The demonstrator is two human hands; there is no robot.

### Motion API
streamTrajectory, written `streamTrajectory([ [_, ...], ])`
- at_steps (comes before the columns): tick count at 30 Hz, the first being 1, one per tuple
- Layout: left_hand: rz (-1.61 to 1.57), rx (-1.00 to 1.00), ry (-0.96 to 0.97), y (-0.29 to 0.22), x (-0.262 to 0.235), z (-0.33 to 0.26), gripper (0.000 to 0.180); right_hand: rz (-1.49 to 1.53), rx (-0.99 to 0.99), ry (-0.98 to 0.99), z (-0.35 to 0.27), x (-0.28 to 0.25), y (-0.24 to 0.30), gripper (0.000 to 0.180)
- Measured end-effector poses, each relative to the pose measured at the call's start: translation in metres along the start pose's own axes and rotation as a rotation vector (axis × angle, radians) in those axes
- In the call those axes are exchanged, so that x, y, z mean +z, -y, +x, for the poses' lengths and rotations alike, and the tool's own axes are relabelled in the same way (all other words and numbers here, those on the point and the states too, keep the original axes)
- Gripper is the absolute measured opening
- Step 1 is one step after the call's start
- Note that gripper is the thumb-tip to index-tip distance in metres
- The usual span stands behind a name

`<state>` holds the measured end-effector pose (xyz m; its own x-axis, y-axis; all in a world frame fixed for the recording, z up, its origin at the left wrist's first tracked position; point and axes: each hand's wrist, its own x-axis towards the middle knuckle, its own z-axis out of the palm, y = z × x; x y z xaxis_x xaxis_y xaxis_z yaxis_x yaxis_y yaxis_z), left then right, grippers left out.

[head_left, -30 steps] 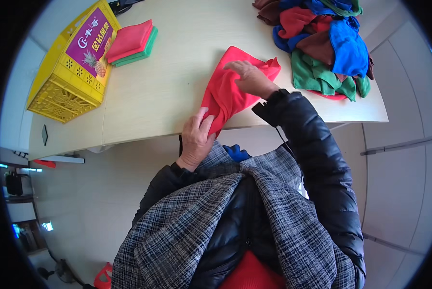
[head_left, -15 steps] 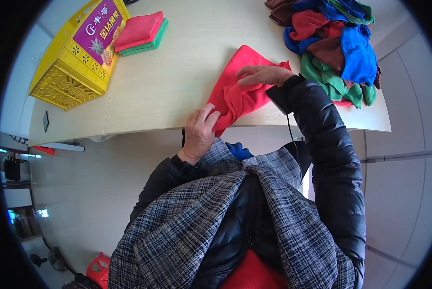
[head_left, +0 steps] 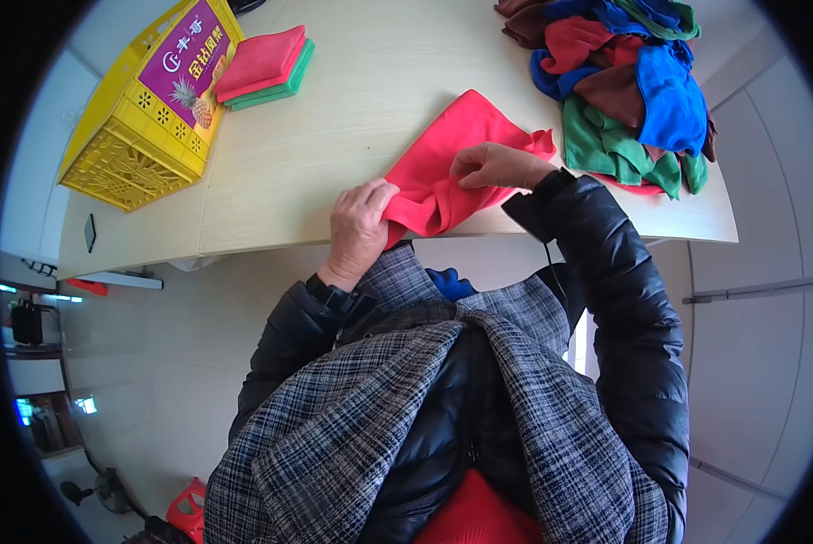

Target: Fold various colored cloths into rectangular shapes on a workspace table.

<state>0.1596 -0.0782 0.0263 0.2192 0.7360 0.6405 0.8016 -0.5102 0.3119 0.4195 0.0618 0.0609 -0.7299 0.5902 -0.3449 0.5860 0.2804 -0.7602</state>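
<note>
Near the front edge of the table (head_left: 288,195), a red cloth (head_left: 461,131) lies creased between a person's two hands. The left hand (head_left: 358,227) is closed on its near left end, fingers curled over the fabric. The right hand (head_left: 499,168) reaches in from the right, thumb and fingertips pinching a raised fold near the middle; this hand hides part of the cloth from me. A black object (head_left: 526,216) sits at the right wrist, close to the table edge. Further left stands a yellow plastic crate (head_left: 134,150) with a purple panel, and against it a neat stack of folded red and green cloths (head_left: 261,62). Over on the right, just beside the red cloth's corner, sprawls a tangled heap of blue, green, brown and red fabrics (head_left: 669,100).
</note>
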Motion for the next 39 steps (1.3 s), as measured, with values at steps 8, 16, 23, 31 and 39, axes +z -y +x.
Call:
streamTrajectory([
  [8,0.173,0.035,0.0,0.035,-0.032,0.039,0.042,0.534,-0.209,-0.379,-0.024,0.018,0.006,0.012],
  [16,-0.12,0.058,-0.115,-0.034,-0.028,0.065,0.032,0.62,-0.247,-0.511,-0.027,0.037,0.031,0.012],
  [23,-0.326,-0.093,-0.082,-0.037,0.017,0.06,0.023,0.684,-0.274,-0.443,-0.033,0.049,0.033,0.014],
  [31,-0.33,-0.085,0.009,-0.036,0.014,0.056,0.023,0.615,-0.158,-0.47,-0.021,0.051,0.041,0.015],
  [39,-0.441,-0.057,-0.09,-0.035,0.005,0.061,0.019,0.395,-0.321,-0.726,-0.028,0.053,0.05,0.008],
])
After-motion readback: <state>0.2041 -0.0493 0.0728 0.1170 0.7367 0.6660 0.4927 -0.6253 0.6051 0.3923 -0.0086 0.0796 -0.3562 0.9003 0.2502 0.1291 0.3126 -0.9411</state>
